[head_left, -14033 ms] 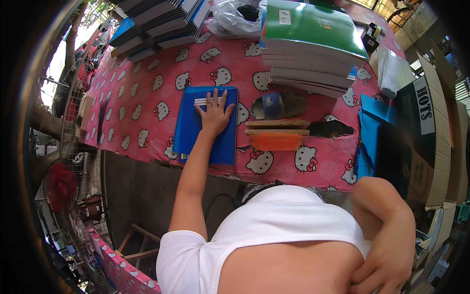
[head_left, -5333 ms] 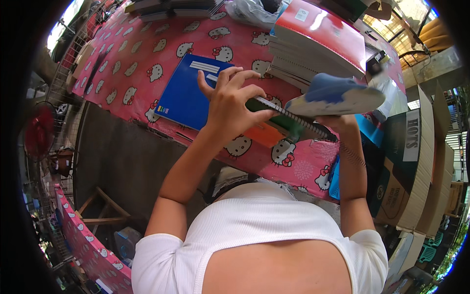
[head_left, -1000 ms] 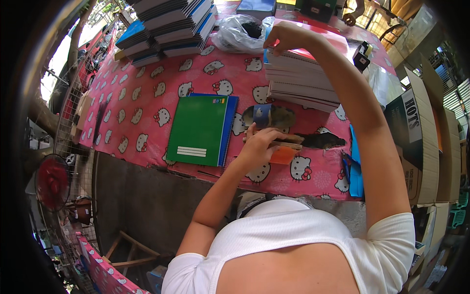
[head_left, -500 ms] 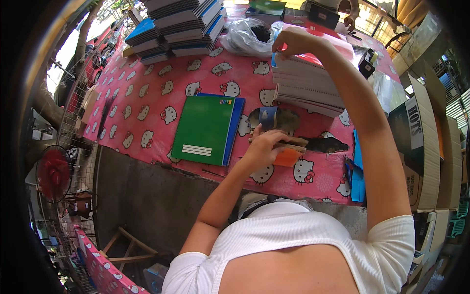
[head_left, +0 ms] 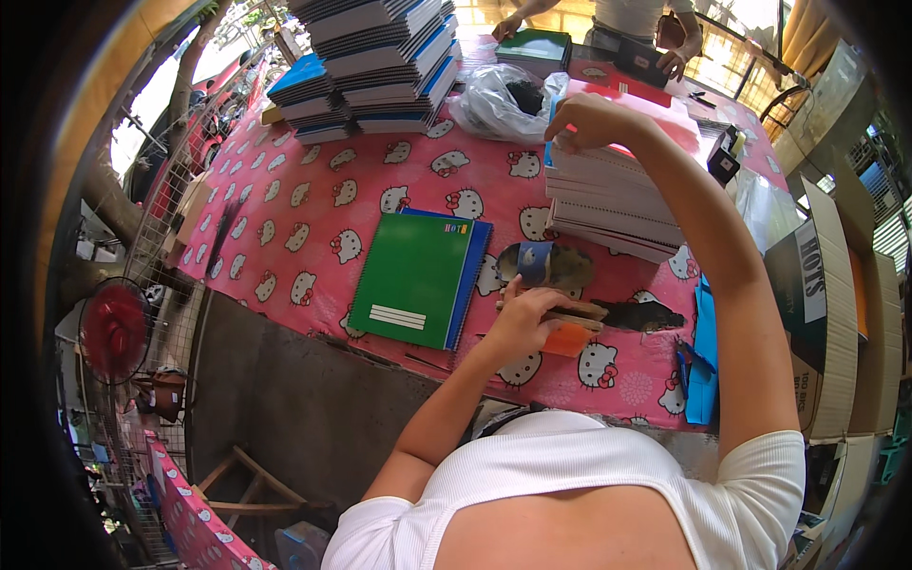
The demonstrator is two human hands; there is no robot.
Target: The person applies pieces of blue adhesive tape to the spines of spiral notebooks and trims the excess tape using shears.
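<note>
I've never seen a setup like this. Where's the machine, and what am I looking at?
There's no machine arm here: these are a person's two bare hands. The view comes from a wide camera on that person's head, looking down, so straight edges bend. On the pink table lie a green notebook over a blue notebook. The left hand touches the wooden pieces; the right hand is at the corner of a notebook stack. I can't tell whether either grips anything.

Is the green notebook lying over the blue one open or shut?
Shut: the green notebook lies flat, its green cover uppermost and no pages spread out; the blue notebook shows along its right edge.
</note>
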